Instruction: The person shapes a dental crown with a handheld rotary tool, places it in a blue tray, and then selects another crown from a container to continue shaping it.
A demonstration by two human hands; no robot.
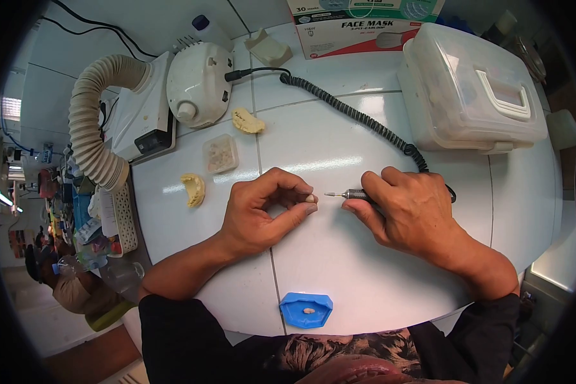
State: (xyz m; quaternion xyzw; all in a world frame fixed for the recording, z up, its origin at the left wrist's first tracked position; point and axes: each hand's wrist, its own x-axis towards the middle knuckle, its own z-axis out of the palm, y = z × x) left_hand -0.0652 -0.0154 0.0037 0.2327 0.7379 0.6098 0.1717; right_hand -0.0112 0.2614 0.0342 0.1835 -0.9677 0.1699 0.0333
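Note:
Between thumb and fingertips, my left hand (262,208) pinches a small tooth-coloured piece, perhaps a dental crown (310,198); the fingers cover most of it. My right hand (409,208) is wrapped round a dark rotary handpiece (358,195). Its thin metal bur points left, a short gap away from the small piece. A coiled black cord (352,112) runs from the handpiece back to a white control unit (198,83). Close to my body lies a blue tray (290,313) with a small pale piece (309,311) in it.
Left of centre are two yellowish dental casts (247,121) (192,191) and a small clear box (221,154). A ribbed hose (83,115) curves at the left. A lidded plastic case (441,96) and a face mask box (358,38) stand at the back. A person (77,291) is at far left.

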